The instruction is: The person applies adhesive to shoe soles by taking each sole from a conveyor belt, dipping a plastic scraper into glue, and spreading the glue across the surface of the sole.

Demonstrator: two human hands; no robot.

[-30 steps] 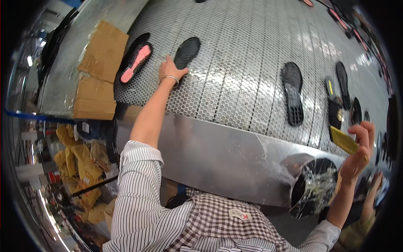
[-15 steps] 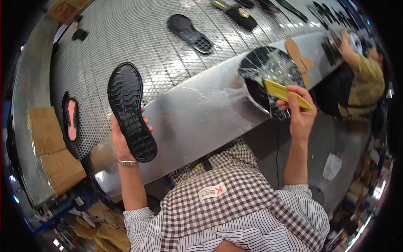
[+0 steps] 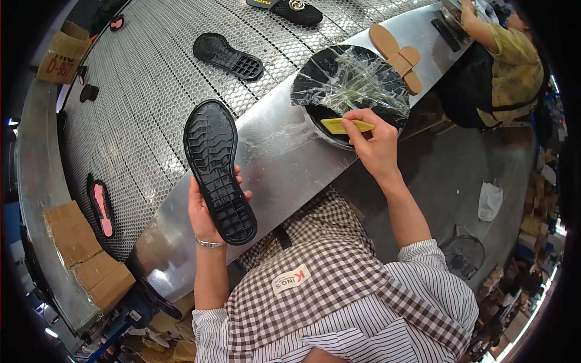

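A black shoe sole (image 3: 212,166), treaded face up, is gripped at its heel end by my left hand (image 3: 203,209), fingers round its edge. My right hand (image 3: 376,145) pinches a flat yellow tool (image 3: 346,125) whose far end reaches the dark uncovered part of a round container (image 3: 315,124). Crumpled clear film (image 3: 363,81) covers much of the container's top. What the tool's end looks like is hidden. Tan insole-shaped pieces (image 3: 385,42) lie beside the container on the metal ledge (image 3: 275,163).
A second black sole (image 3: 227,55) and a dark slipper (image 3: 299,12) lie on the metal mesh conveyor (image 3: 145,72). Farther left are a pink-and-black shoe piece (image 3: 101,206) and flattened cardboard (image 3: 75,236). A co-worker (image 3: 517,66) works at far right. White scrap (image 3: 490,201) is on the floor.
My right hand has brought the yellow tool down and left, from above the film to the container's opening. The view has shifted; the left hand still holds the sole.
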